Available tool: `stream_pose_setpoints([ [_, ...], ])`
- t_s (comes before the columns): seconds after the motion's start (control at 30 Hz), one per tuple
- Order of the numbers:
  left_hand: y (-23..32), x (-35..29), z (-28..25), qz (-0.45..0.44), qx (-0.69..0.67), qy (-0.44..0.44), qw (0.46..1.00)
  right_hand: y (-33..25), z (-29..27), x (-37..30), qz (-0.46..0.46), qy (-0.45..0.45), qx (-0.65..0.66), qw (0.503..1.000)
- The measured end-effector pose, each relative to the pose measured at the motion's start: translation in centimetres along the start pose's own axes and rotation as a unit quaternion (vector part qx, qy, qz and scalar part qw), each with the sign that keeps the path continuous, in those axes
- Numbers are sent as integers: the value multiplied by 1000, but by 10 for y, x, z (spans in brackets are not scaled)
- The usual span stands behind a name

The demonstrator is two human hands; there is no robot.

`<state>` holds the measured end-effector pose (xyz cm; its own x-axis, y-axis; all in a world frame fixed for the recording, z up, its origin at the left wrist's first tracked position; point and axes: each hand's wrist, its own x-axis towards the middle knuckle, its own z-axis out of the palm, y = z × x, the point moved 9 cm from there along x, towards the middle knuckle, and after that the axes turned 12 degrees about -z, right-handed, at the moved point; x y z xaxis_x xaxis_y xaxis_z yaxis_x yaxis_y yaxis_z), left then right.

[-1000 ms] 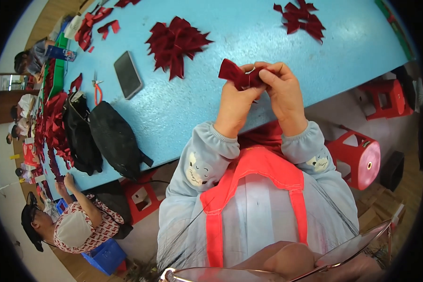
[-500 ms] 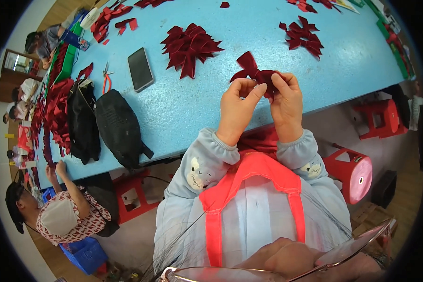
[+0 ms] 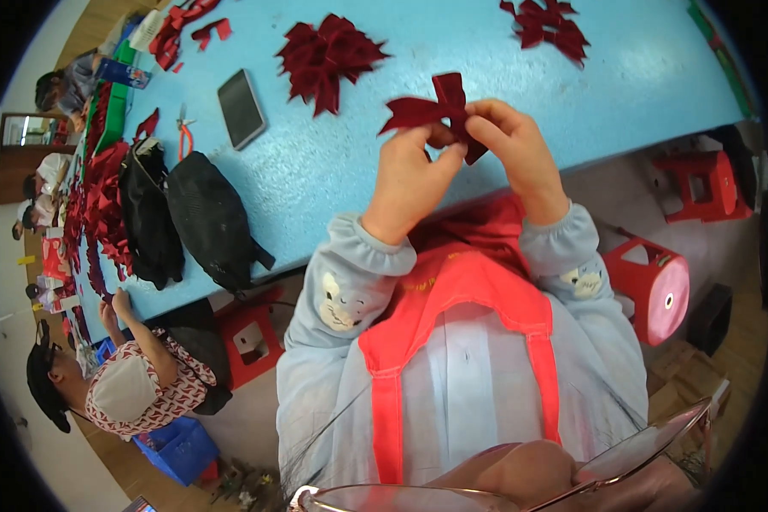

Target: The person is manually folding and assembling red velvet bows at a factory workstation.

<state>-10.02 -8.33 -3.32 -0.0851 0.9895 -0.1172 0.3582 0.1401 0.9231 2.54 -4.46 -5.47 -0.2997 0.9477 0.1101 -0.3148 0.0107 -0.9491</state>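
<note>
Between my two hands, just above the near edge of the blue table, is a dark red velvet bow (image 3: 420,110) with its loops and tails spread. My left hand (image 3: 410,175) pinches it from below with thumb and forefinger. The fingers of my right hand (image 3: 514,147) close on its right side. Part of the bow hides behind my fingertips. Beyond my hands lies a heap of similar dark red bows (image 3: 326,60), and a smaller group of bows (image 3: 551,32) rests farther right.
The blue table (image 3: 333,183) carries a phone (image 3: 241,109), orange-handled pliers (image 3: 185,138), two black bags (image 3: 209,218) and red ribbon pieces (image 3: 102,196) on the left. A co-worker (image 3: 136,384) sits at left. A red stool (image 3: 657,290) stands to my right.
The bow has turned in my fingers, one loop now pointing left and another up. My hands have moved slightly apart. The view has shifted, so the table's things sit higher in the picture.
</note>
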Motion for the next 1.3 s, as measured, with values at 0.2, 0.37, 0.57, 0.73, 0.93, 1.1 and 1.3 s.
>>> stream_pose_setpoints([
  [0.2, -17, 6, 7, -71, -171, -90, 979, 21, -2, 13, 34, -11, 21, 999],
  [0.37, -24, 4, 11, -103, -177, -113, 972, 18, 6, 6, 13, -37, -40, 998],
  [0.57, -44, 12, -6, -88, -154, -25, 984, 40, 4, 17, 62, -46, 5, 997],
  [0.73, -28, -5, -26, -19, -97, 78, 992, 57, 2, 18, 86, 12, 130, 988],
  [0.93, -21, -10, -18, -7, -23, 110, 994, 51, 9, 20, 41, 49, 161, 985],
  [1.1, -15, -8, -16, 44, -3, 124, 991, 53, 15, 15, 61, -3, 175, 983],
  [1.3, -18, -7, -18, 28, -151, 77, 985, 50, 15, 17, 46, -50, 123, 990],
])
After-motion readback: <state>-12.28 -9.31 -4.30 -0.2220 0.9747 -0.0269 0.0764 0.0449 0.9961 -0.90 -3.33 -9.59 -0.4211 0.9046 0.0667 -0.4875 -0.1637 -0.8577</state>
